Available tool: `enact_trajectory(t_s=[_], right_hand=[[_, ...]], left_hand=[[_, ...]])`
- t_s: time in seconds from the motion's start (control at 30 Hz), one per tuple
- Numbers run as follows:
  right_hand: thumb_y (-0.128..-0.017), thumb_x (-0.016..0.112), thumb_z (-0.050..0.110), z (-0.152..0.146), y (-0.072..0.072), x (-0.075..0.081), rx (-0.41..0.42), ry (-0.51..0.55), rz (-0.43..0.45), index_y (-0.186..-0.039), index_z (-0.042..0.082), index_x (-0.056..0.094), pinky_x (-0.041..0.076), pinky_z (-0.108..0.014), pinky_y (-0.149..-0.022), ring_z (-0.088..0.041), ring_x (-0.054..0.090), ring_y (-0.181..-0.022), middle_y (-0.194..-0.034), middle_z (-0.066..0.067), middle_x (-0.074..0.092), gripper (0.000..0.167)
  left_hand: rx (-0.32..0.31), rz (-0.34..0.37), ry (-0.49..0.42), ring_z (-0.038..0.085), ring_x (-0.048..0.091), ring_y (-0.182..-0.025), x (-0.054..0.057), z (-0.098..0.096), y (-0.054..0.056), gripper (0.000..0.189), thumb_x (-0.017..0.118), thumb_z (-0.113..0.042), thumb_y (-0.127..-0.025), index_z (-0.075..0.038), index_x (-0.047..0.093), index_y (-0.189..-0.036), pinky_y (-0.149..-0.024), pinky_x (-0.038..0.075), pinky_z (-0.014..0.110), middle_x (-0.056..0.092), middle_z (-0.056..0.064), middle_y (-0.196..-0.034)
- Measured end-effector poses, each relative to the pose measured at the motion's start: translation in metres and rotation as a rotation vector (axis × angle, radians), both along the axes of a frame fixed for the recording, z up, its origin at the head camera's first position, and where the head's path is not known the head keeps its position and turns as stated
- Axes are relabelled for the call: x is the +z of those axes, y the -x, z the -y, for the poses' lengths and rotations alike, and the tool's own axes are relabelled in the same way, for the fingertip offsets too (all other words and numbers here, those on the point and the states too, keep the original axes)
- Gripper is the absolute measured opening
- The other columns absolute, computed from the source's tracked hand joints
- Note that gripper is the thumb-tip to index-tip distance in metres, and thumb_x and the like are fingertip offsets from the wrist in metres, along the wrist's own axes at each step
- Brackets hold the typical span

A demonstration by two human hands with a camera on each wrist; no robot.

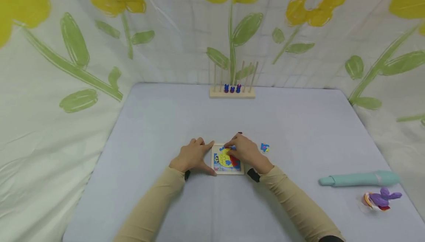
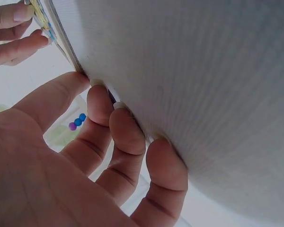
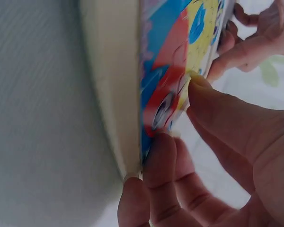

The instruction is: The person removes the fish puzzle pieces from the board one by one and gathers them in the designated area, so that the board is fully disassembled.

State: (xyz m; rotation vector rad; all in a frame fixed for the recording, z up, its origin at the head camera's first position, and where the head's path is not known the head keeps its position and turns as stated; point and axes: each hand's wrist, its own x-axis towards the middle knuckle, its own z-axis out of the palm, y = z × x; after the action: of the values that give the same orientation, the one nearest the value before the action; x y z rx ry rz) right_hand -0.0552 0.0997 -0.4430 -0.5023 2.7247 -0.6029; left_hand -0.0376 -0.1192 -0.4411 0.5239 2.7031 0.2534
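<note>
A small jigsaw puzzle in a pale wooden frame (image 1: 229,173) lies on the table, its picture yellow, red and blue. My left hand (image 1: 192,156) spreads thumb and forefinger along the frame's left side, touching its two corners. In the left wrist view the other fingertips (image 2: 128,132) rest on the tabletop. Over the upper right of the picture, my right hand (image 1: 247,151) bends its fingers and pinches a mostly red puzzle piece (image 3: 173,90) at the picture's surface. The fingers hide part of that piece. A loose blue and yellow puzzle piece (image 1: 264,147) lies right of this hand.
A small dark piece (image 1: 239,133) shows just beyond the right hand. At the table's back edge stands a wooden peg rack (image 1: 232,94) with blue and reddish beads. A turquoise tube-shaped object (image 1: 362,178) and a purple-topped bundle (image 1: 382,198) lie at the right.
</note>
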Motion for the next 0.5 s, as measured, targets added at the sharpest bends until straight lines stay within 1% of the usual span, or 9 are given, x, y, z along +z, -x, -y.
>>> enact_trajectory(t_s=[0.1,0.23,0.33,0.5], right_hand=[[-0.092,0.078,0.021,0.0009,0.0021,-0.0008,-0.017,0.060,0.019,-0.118,0.013,0.080,0.055,-0.037,-0.081,-0.023,0.064,-0.100,-0.117,-0.011,0.066,0.026],[-0.089,0.080,0.014,0.0022,0.0064,-0.0020,-0.034,0.153,0.042,-0.113,0.006,0.080,0.054,-0.038,-0.085,-0.023,0.063,-0.099,-0.111,-0.013,0.068,0.025],[-0.088,0.081,0.012,0.0031,0.0081,-0.0014,-0.048,0.168,0.065,-0.112,0.003,0.079,0.054,-0.036,-0.084,-0.023,0.063,-0.096,-0.109,-0.013,0.069,0.026],[-0.087,0.081,0.011,0.0052,0.0060,0.0002,-0.107,0.185,0.113,-0.113,0.003,0.078,0.055,-0.031,-0.080,-0.020,0.065,-0.093,-0.107,-0.012,0.070,0.027]], left_hand=[[0.000,0.000,-0.002,0.027,0.050,-0.113,0.0005,0.0018,0.0011,0.117,0.088,-0.072,-0.062,-0.024,0.043,-0.159,-0.084,0.057,0.051,0.056,0.011,-0.133],[0.016,0.001,-0.013,0.027,0.050,-0.112,0.0007,0.0030,0.0015,0.116,0.088,-0.072,-0.062,-0.025,0.044,-0.158,-0.083,0.056,0.050,0.055,0.011,-0.132],[0.026,0.008,-0.022,0.026,0.049,-0.110,0.0006,0.0026,0.0004,0.116,0.089,-0.071,-0.061,-0.026,0.044,-0.158,-0.080,0.055,0.047,0.055,0.010,-0.131],[0.035,0.014,-0.025,0.025,0.049,-0.108,-0.0003,0.0015,-0.0017,0.116,0.090,-0.069,-0.061,-0.026,0.044,-0.158,-0.077,0.052,0.044,0.056,0.010,-0.129]])
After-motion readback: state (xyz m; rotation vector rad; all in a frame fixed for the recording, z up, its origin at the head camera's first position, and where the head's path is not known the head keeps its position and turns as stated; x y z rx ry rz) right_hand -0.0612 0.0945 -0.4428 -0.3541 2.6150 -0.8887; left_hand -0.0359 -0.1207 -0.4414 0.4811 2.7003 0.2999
